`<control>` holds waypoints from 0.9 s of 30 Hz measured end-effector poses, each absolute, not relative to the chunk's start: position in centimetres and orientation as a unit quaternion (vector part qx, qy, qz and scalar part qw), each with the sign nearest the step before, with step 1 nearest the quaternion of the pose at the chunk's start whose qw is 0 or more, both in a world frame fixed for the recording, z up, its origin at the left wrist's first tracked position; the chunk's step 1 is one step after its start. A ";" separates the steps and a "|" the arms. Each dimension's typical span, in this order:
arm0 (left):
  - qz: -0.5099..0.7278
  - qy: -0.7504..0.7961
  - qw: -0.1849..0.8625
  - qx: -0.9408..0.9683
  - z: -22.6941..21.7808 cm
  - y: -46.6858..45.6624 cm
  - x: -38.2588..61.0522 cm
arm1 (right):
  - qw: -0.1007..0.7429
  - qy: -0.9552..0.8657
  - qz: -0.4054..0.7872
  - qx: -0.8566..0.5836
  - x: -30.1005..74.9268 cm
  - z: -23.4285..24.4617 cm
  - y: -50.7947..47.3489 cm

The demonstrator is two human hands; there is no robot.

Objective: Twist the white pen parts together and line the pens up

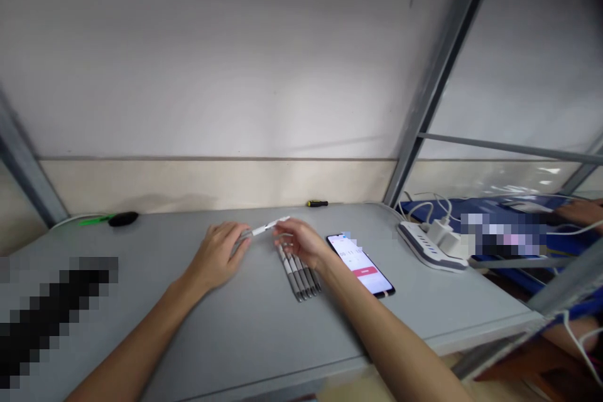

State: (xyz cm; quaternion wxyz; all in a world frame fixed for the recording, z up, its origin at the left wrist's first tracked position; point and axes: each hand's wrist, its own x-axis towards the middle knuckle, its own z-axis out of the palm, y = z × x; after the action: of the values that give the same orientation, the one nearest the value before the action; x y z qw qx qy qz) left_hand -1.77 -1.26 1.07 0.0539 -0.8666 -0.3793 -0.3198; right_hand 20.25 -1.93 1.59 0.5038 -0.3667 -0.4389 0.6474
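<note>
Both of my hands hold one white and grey pen (264, 227) just above the grey table (245, 333). My left hand (217, 255) pinches its grey end, fingers closed. My right hand (301, 242) grips the white end, fingers curled round it. Under my right hand several similar grey pens (301, 277) lie side by side in a neat row on the table.
A smartphone (362, 264) with a lit screen lies right of the pens. A white power strip (431, 242) with chargers and cables sits further right. A small yellow-handled screwdriver (316, 203) and a black object (123, 218) lie by the wall. Another person's hand (581, 210) shows at far right.
</note>
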 end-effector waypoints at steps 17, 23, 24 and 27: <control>-0.235 -0.526 0.094 -0.812 0.2 0.2 -2.9 | 0.602 -0.359 0.671 -0.242 21.4 2.0 -1.3; -0.177 -0.598 0.105 -0.775 0.0 0.4 -3.6 | 0.608 -0.368 0.663 -0.234 21.5 2.1 -1.3; -0.170 -0.609 0.108 -0.767 -0.1 0.4 -3.7 | 0.608 -0.368 0.664 -0.233 21.5 2.1 -1.3; -0.150 -0.638 0.107 -0.747 -0.1 0.5 -4.0 | 0.604 -0.370 0.666 -0.232 21.5 2.1 -1.4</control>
State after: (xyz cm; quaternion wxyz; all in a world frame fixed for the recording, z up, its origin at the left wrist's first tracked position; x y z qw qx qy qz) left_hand -3.99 0.47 -0.14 0.1071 -0.7473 -0.6383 -0.1502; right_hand 21.46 -1.36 2.12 0.6044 -0.2316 -0.3701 0.6664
